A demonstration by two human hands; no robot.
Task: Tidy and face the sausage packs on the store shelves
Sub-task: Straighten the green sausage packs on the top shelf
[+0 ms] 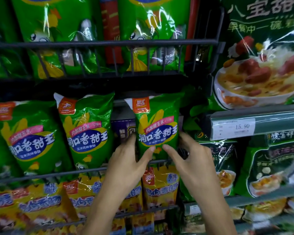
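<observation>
The step in hand is judged to be the squaring-up of a single green sausage pack [157, 126], which stands upright in the middle wire rack [58, 174], a little toward 3 o'clock of the picture's centre, its label turned to the front. It is gripped at its lower part from both sides: the left hand [126, 164] is curled about its 9 o'clock edge with the thumb laid across the front, and the right hand [192, 160] holds the 3 o'clock edge in like manner, the two thumb tips nearly meeting on the face of the pack. A gap is left between this pack and its neighbour at 9 o'clock, and through it a purple box [123, 128] is seen behind. The next move is judged to call for the pack to be set down behind the front rail, kept upright, and perhaps shifted toward 9 o'clock so that the gap is closed; care would be needed that the glossy film is not creased. In the middle rack four green packs are counted, the one at the far 9 o'clock edge being cut off by the frame. In the upper rack [109, 42], at 12 o'clock, two green packs are plainly seen, with more cut off at the side. In the lower rack, at 6 o'clock, about four yellow packs [159, 187] are counted, though blur prevents certainty. At 3 o'clock, on a separate shelf, a price tag [233, 128] is fixed to the rail.
</observation>
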